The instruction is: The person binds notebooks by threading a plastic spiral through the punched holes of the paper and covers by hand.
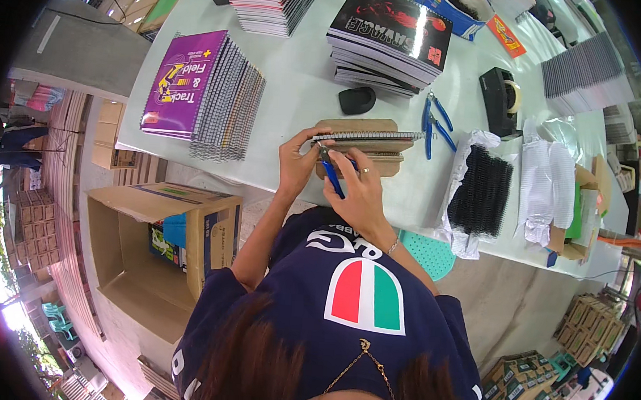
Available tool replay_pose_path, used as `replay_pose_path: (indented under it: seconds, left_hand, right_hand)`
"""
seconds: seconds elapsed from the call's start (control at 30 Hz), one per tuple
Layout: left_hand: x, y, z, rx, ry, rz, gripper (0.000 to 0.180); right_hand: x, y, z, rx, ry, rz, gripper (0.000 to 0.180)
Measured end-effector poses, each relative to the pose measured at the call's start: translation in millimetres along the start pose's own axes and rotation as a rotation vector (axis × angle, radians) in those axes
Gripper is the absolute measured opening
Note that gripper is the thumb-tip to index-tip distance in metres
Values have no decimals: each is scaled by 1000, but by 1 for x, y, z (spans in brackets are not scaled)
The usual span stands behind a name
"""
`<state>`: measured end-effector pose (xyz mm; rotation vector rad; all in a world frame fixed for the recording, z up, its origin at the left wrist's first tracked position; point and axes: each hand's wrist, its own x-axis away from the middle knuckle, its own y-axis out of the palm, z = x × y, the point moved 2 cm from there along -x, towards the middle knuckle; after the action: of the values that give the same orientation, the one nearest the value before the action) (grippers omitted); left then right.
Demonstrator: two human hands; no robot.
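A spiral-bound notebook (371, 137) stands on edge in a brown cardboard holder (357, 124), its coil side facing up. My left hand (298, 164) is closed on the left end of the notebook. Blue-handled pliers (333, 177) are in my right hand (363, 190), their jaws at the left end of the coil, close to my left fingertips. The exact tip of the coil is too small to make out. A small black rounded object (357, 100) lies just beyond the holder. Another pair of blue-handled pliers (438, 124) lies on the right.
Purple-covered notebooks (174, 84) are stacked at left, black-covered ones (391, 26) at the back. A tape dispenser (496, 100) and a bundle of black plastic coils (480, 190) sit at right. Below the table's left edge stands an open cardboard box (125, 255).
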<state>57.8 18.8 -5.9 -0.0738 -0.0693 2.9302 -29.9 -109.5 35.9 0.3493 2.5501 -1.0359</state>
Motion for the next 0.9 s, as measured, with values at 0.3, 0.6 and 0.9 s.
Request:
replay_pose_path:
  seconds: [0.3, 0.6, 0.9]
  left_hand:
    - [1, 1, 5, -7, 26, 37, 27]
    - [1, 3, 6, -48, 37, 42, 28]
    - [6, 5, 4, -142, 140, 103, 26]
  right_hand:
    - [6, 20, -7, -30, 116, -10, 51]
    - [4, 19, -5, -6, 98, 36, 53]
    - [-5, 20, 7, -1431, 811, -289, 27]
